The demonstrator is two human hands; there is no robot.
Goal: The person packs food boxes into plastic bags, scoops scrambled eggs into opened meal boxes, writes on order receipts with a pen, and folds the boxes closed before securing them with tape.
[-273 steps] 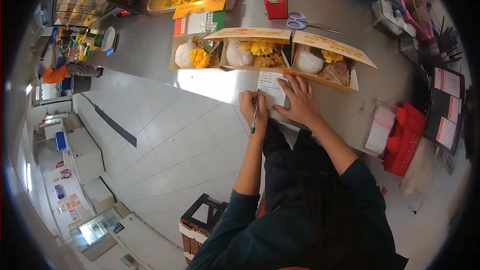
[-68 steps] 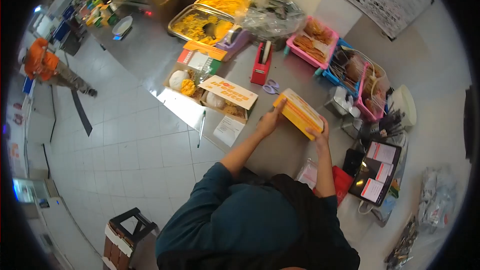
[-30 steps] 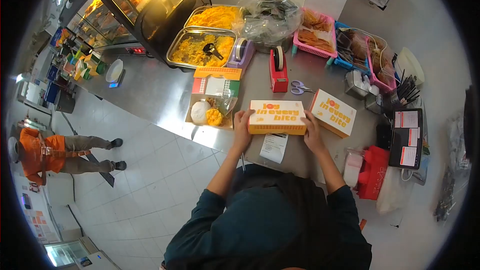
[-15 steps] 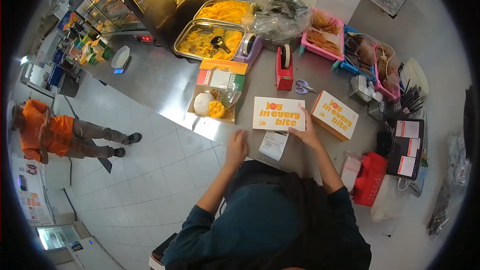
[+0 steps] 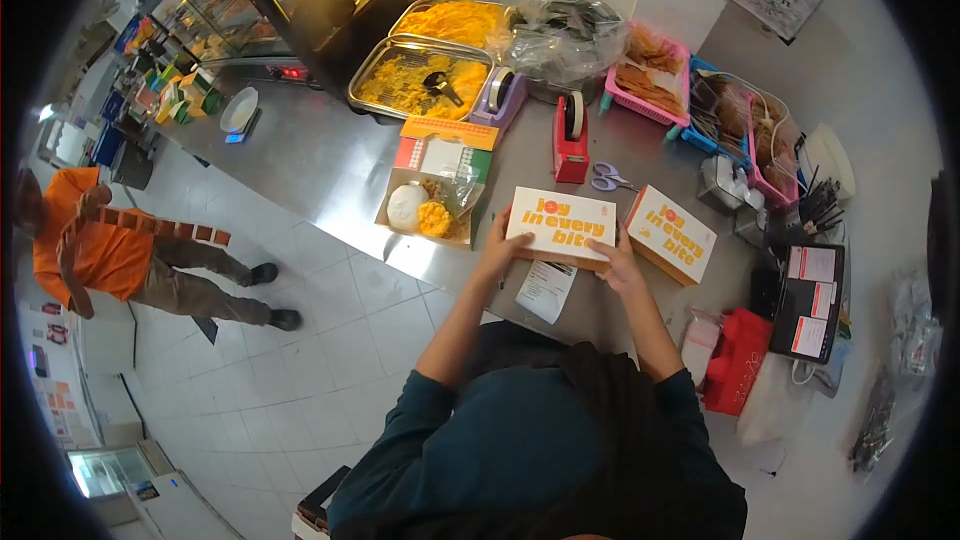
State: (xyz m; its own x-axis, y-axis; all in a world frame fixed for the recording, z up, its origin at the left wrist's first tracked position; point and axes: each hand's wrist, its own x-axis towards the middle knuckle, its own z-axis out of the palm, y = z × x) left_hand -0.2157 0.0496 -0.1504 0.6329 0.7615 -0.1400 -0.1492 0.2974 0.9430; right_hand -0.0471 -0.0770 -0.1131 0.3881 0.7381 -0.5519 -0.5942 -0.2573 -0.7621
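Between my two hands is a closed white-lidded meal box [image 5: 562, 223] with "joy in every bite" on top. My left hand [image 5: 500, 247] grips its left end, thumb on the lid. At the right end my right hand [image 5: 622, 262] holds it the same way. A printed receipt [image 5: 546, 290] lies on the counter, partly under the box. Just right of my right hand sits a second closed meal box [image 5: 672, 234]. To the left an open meal box [image 5: 481, 166] holds a ball of rice [image 5: 407, 208], yellow scrambled food [image 5: 434, 219] and a clear plastic packet.
Behind stand trays of yellow food [image 5: 400, 80], a red tape dispenser [image 5: 571, 145], purple scissors [image 5: 609, 178] and a pink basket [image 5: 648, 100]. A tablet [image 5: 808, 295] and red bag [image 5: 738, 355] are at right. A person in orange [image 5: 90, 240] stands on the floor at left.
My left hand has come up from the counter edge onto the box's left end. The box is slightly tilted now. The person in orange has moved and holds out a long strip of brown pieces.
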